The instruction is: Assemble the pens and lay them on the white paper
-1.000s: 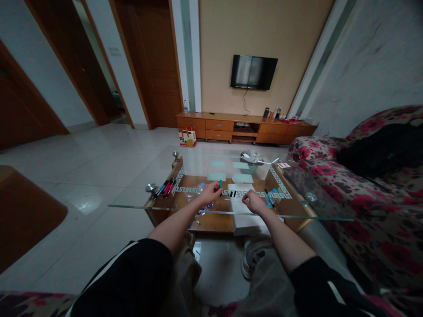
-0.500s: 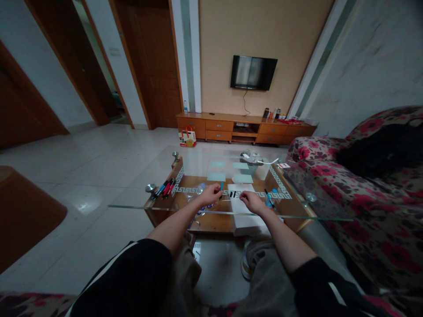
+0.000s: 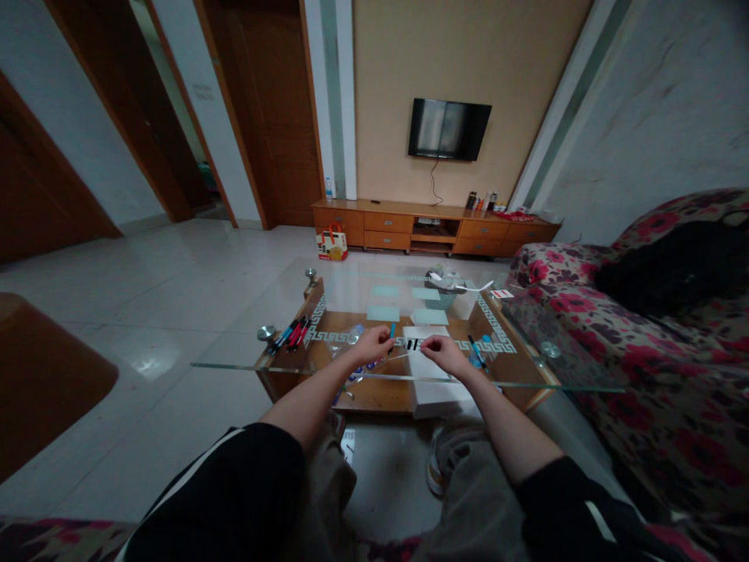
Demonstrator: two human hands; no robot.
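Observation:
My left hand (image 3: 374,345) is closed around a blue pen part (image 3: 392,330), which stands up from between its fingertips. Over the glass table to the right, my right hand (image 3: 443,352) has its fingers pinched together; whatever is in them is too small to make out. Small black pieces (image 3: 412,344), which look like pen caps, lie on the glass just left of the right fingertips. A thin whitish stick (image 3: 401,356) shows between the two hands.
Several blue, red and black pens (image 3: 291,336) lie in a pile at the glass table's (image 3: 234,355) left. Toward the right is a dark pen (image 3: 477,351) near blue pieces. A white box (image 3: 433,394) sits on the shelf below, and a basket (image 3: 445,295) shows farther back.
My right hand has moved slightly left, closer to the black pieces, with its fingers pinched. The left hand keeps the blue pen part in the same place.

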